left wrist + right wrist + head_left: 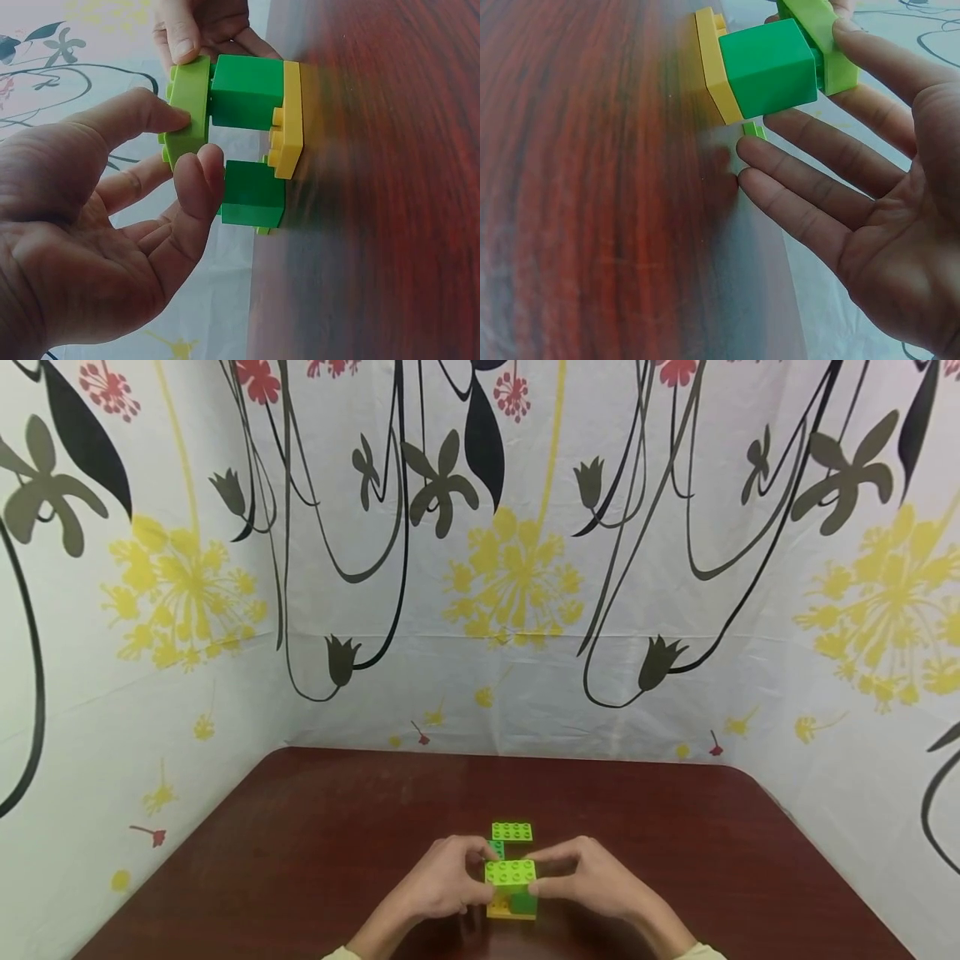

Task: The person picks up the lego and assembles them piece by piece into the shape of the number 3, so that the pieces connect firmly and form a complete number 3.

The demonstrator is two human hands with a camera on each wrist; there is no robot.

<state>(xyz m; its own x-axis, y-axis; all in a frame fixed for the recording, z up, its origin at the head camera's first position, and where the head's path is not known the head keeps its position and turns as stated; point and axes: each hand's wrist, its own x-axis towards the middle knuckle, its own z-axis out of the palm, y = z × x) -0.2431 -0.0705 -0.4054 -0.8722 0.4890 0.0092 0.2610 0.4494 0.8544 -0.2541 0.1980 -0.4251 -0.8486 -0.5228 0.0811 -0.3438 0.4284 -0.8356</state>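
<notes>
A lime green brick (510, 873) with studs on top is pinched at its left end by my left hand (448, 878) and at its right end by my right hand (592, 878). Under its right part stands a green block (249, 91), fixed on a flat yellow brick (294, 120) lying on the table. A narrow gap with studs shows between lime brick and green block in the left wrist view. Just behind are another green block (253, 193) and a second lime green brick (512, 832). My right hand's lower fingers (810, 206) stay extended, off the bricks.
The dark red-brown wooden table (360, 810) has rounded far corners. White cloth (517, 693) printed with flowers hangs behind it and along both sides.
</notes>
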